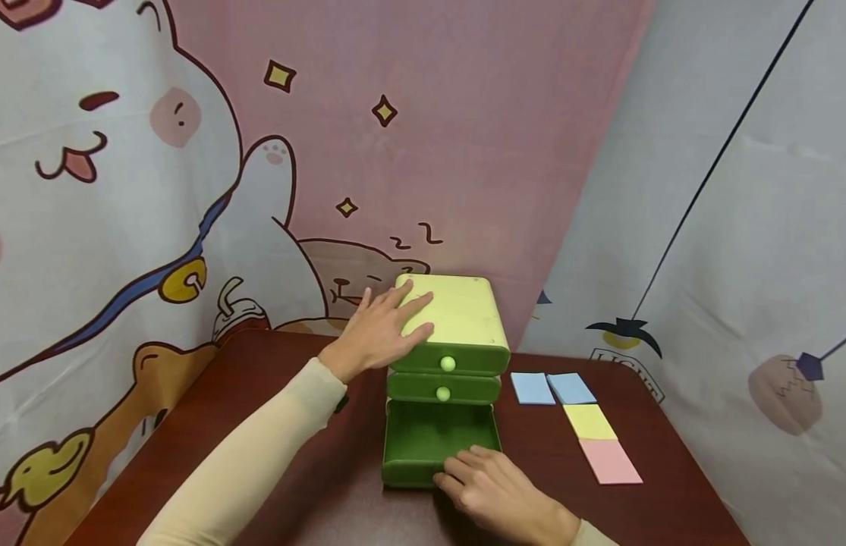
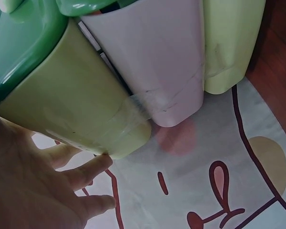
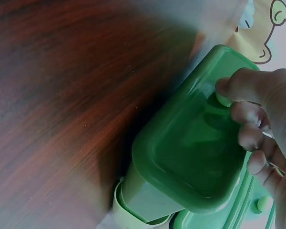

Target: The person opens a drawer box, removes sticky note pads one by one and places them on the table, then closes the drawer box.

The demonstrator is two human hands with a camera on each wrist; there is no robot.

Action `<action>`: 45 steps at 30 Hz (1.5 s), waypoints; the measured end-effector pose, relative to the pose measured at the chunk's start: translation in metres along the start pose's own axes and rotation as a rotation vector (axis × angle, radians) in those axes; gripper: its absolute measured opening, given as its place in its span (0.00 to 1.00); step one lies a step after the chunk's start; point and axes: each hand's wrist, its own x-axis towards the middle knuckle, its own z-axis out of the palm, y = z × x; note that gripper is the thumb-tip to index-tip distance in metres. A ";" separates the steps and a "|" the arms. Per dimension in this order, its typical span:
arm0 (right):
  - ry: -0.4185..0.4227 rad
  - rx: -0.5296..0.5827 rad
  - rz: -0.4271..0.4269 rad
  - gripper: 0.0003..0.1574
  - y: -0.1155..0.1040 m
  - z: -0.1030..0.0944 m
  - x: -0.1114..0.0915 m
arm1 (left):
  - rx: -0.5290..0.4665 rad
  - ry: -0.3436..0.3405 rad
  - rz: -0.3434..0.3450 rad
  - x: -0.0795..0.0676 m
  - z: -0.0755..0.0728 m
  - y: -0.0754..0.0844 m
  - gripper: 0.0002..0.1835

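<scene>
A small drawer cabinet (image 1: 467, 311) with a pale yellow top and green drawer fronts stands on the table. My left hand (image 1: 378, 331) rests on the left part of that top, its fingers spread and straight. The bottom drawer (image 1: 439, 432) is pulled out, and its bare green floor shows. With thumb and fingers my right hand (image 1: 494, 489) pinches the round light-green knob (image 3: 222, 98) on the front of this drawer. Both upper drawers, the top one (image 1: 477, 359) and the middle one (image 1: 473, 389), are closed. Clear tape (image 2: 140, 105) crosses the tiers' side.
Right of the cabinet, two blue sticky notes (image 1: 532, 388), a yellow note (image 1: 590, 422) and a pink note (image 1: 610, 461) lie on the dark red-brown table (image 1: 539, 455). A cartoon-printed cloth (image 1: 463, 152) hangs behind and around the table.
</scene>
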 end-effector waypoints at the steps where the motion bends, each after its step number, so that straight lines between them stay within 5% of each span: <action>1: -0.002 -0.005 0.000 0.13 0.000 0.000 0.000 | -0.002 -0.002 -0.001 0.000 0.000 0.000 0.42; 9: -0.012 -0.031 0.033 0.11 0.001 0.000 0.000 | -0.006 -0.012 -0.007 -0.001 -0.001 0.000 0.43; 14: -0.034 -0.027 0.055 0.18 0.003 -0.001 0.000 | 0.003 -0.024 -0.009 -0.001 -0.001 0.000 0.43; 45: -0.148 0.143 0.285 0.17 0.009 0.007 0.003 | -0.015 -0.009 -0.009 0.000 0.001 0.000 0.42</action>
